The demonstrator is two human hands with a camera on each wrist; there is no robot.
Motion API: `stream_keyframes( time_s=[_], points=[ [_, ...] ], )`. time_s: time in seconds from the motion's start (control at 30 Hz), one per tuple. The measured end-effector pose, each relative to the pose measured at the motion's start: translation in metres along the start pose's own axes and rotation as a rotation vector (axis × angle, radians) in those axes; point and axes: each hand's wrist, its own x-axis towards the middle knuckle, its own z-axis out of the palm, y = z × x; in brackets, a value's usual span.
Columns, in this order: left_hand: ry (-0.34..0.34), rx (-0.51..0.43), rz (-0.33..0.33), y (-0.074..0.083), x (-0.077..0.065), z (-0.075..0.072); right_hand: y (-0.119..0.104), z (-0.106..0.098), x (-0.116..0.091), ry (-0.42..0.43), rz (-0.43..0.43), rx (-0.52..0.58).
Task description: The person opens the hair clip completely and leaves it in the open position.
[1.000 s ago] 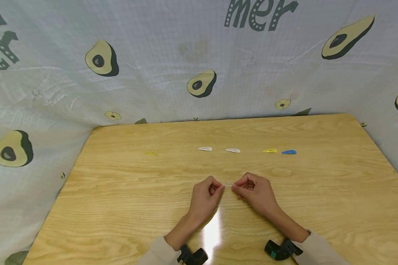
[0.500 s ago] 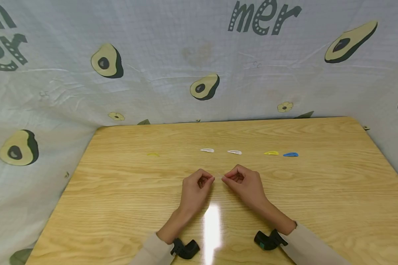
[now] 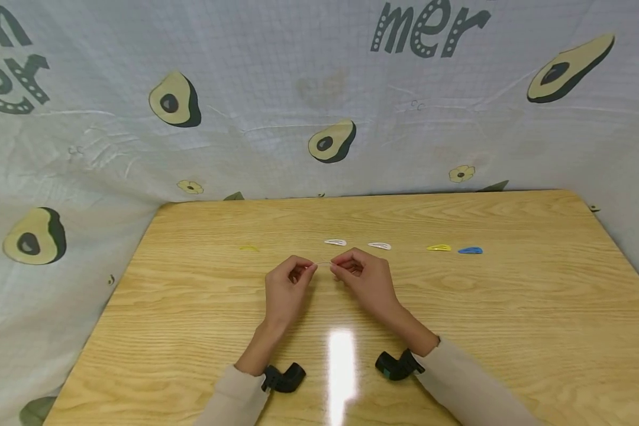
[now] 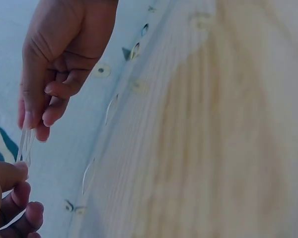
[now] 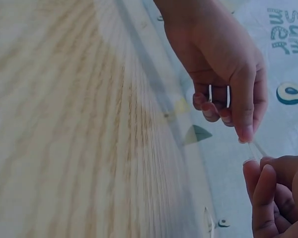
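Over the middle of the table, a thin translucent elastic band (image 3: 323,263) is stretched between both hands. Its left end is pinched between thumb and forefinger of the left hand (image 3: 287,287), its right end by the right hand (image 3: 367,281). Seen from the left wrist, the band (image 4: 25,145) shows as several pale strands running from one hand's fingertips to the other's. Beyond the hands lie two white snap hair clips (image 3: 335,242), a yellow snap clip (image 3: 439,248) and a blue snap clip (image 3: 470,250). A thin yellow band (image 3: 248,248) lies farther left.
The wooden table (image 3: 165,331) ends at a white sheet (image 3: 255,77) printed with avocados, which hangs behind it and along the left side. A bright light reflection (image 3: 342,367) shows on the tabletop in front. Each wrist carries a black camera (image 3: 284,378).
Both hands have moved left and away from the body, toward the row of clips, with the elastic band held between them. The clips and the yellow band lie as before.
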Motion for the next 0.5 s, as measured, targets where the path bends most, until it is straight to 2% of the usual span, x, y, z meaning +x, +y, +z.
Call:
stream_keyframes(
  time_s=[0.3,0.5],
  points=[
    [0.073,0.059,-0.043,-0.016,0.013,-0.015,0.001,0.028,0.021,0.021,0.008,0.056],
    [0.113,0.087,-0.078,-0.026,0.019,-0.021,0.005,0.044,0.033,0.037,0.014,-0.007]
  ],
)
